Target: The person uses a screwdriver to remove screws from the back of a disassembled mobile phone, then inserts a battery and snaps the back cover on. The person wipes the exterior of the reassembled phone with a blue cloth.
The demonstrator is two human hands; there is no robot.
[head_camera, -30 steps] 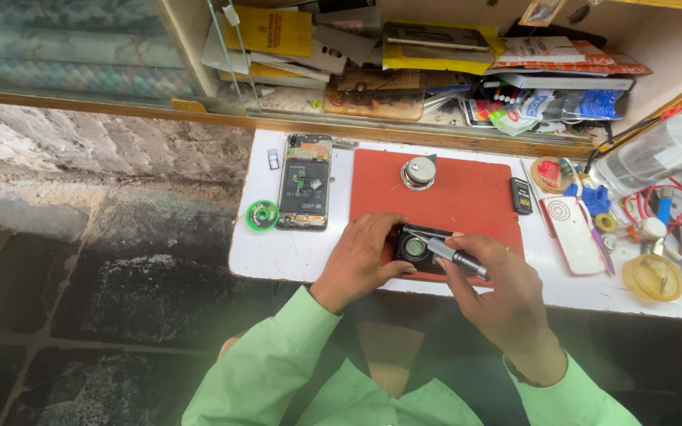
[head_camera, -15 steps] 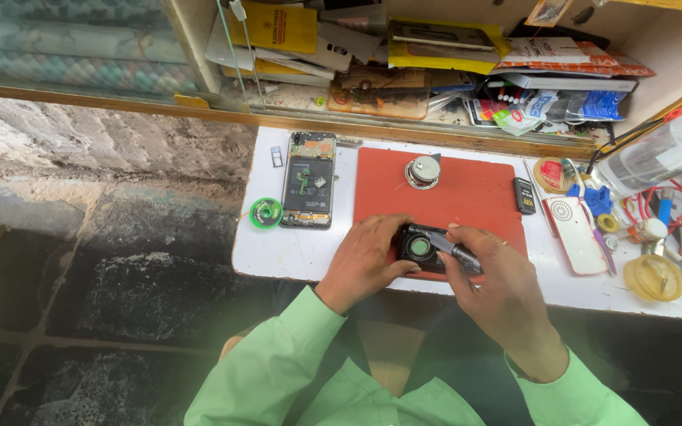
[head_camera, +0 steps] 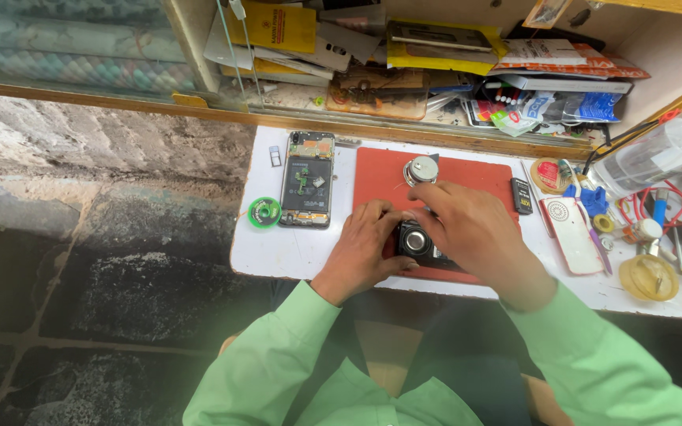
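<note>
Shelf behind the table, left: flat yellow packet (head_camera: 271, 26) with dark print, leaning upright. Centre of shelf: yellow-edged flat package (head_camera: 438, 45) with a dark face, lying tilted. Right of it: white package with red trim (head_camera: 568, 59); just below, small blue-and-white sachets (head_camera: 574, 106). On the table, right of the red mat: small black rectangular label-faced piece (head_camera: 522, 196). No lit screens seen.

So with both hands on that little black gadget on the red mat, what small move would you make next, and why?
Probably keep the left hand steadying the small black device while the right hand settles its fingers on it. Both hands already crowd it on the red mat, and the right hand hides most of it, so a firm hold seems wise before anything else.
</note>
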